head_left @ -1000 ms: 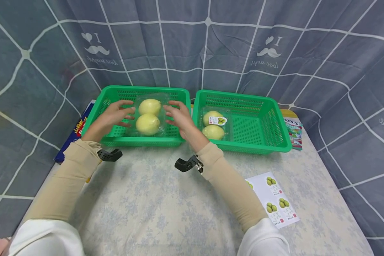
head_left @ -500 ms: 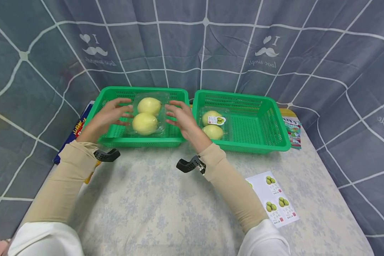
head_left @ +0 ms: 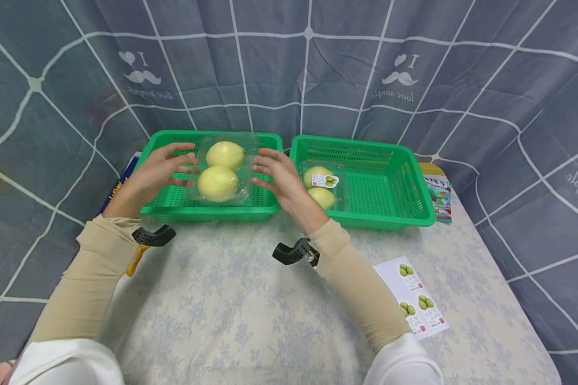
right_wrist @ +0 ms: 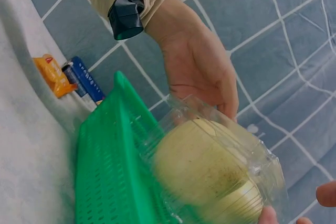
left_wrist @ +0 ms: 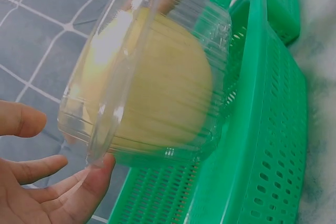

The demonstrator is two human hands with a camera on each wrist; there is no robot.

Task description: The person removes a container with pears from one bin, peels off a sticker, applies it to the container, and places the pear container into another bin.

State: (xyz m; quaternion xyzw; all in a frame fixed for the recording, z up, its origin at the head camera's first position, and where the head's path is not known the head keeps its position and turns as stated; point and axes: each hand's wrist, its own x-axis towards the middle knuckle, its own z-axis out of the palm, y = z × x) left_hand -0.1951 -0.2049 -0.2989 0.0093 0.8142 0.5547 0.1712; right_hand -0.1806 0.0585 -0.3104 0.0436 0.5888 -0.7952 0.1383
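Head view: clear clamshell box [head_left: 223, 170] with two yellow-green fruits is held above the left green basket [head_left: 173, 200], lifted off its floor. Left hand [head_left: 156, 174] presses the box's left side, fingers spread; right hand [head_left: 281, 179] presses the right side, fingers likewise spread and fairly straight. Right green basket [head_left: 390, 187] holds a second, labelled box [head_left: 321, 187] at its left end. Sticker sheet [head_left: 416, 305] lies on the table, near right.

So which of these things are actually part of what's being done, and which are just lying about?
In use:
- left hand and right hand, holding the clear fruit box
- left green basket beneath it

Lying about:
- right green basket with a labelled fruit box
- sticker sheet
- packets beside the baskets
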